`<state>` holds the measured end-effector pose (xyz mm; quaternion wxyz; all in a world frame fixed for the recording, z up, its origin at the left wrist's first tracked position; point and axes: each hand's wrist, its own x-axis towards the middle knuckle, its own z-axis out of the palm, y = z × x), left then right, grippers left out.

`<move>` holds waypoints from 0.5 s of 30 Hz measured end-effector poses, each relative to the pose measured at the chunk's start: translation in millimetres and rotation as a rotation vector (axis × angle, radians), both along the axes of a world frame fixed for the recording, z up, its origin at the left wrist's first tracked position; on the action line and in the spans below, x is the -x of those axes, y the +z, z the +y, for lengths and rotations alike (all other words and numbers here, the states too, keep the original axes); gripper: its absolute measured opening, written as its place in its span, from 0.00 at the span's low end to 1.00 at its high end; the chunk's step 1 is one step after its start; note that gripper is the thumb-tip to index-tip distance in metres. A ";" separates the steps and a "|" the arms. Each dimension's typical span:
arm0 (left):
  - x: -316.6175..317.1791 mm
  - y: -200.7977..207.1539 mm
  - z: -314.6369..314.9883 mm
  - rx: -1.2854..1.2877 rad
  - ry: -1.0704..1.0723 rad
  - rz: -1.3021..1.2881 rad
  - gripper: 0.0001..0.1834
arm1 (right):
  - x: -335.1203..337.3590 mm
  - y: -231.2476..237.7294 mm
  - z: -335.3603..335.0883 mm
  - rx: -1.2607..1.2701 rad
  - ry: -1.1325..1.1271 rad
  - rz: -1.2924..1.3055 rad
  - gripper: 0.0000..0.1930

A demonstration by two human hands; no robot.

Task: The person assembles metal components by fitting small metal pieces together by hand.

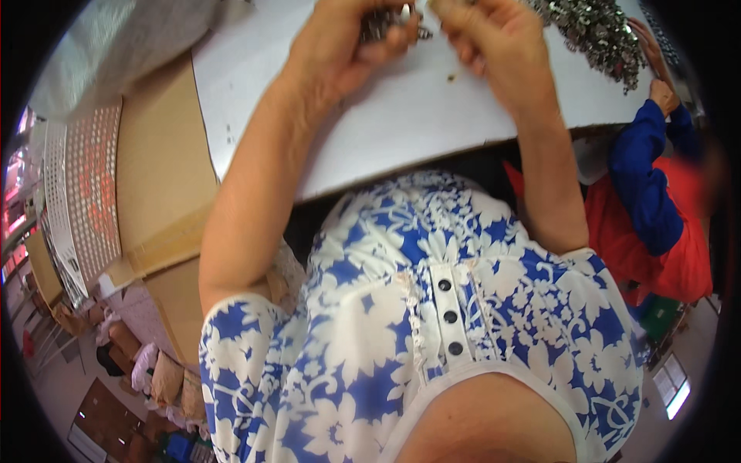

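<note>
At the top edge of the view, my left hand [347, 46] is curled around several small shiny metal parts [378, 25], which show between the thumb and fingers. Just to its right, my right hand [498, 38] is closed, thumb and fingertips pinched together near the left hand's fingers. Whatever the pinch holds is too small and too near the picture's edge to make out. Both hands are over a white tabletop [401, 116]. One tiny brownish piece [451, 78] lies on the white surface below the right hand.
A large heap of small metal parts [598, 38] lies on the table at the upper right. Beyond it sits a co-worker in blue sleeves [644, 177] and red clothing, hands by the heap. Brown cardboard [158, 154] and a perforated metal sheet [93, 185] are at the left.
</note>
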<state>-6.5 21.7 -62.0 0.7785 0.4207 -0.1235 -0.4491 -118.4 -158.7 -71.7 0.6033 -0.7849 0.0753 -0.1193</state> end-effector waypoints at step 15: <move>-103.1 -76.9 -21.5 -0.061 0.224 -0.233 0.09 | -83.1 -66.0 -1.4 1.036 -0.274 -0.329 0.13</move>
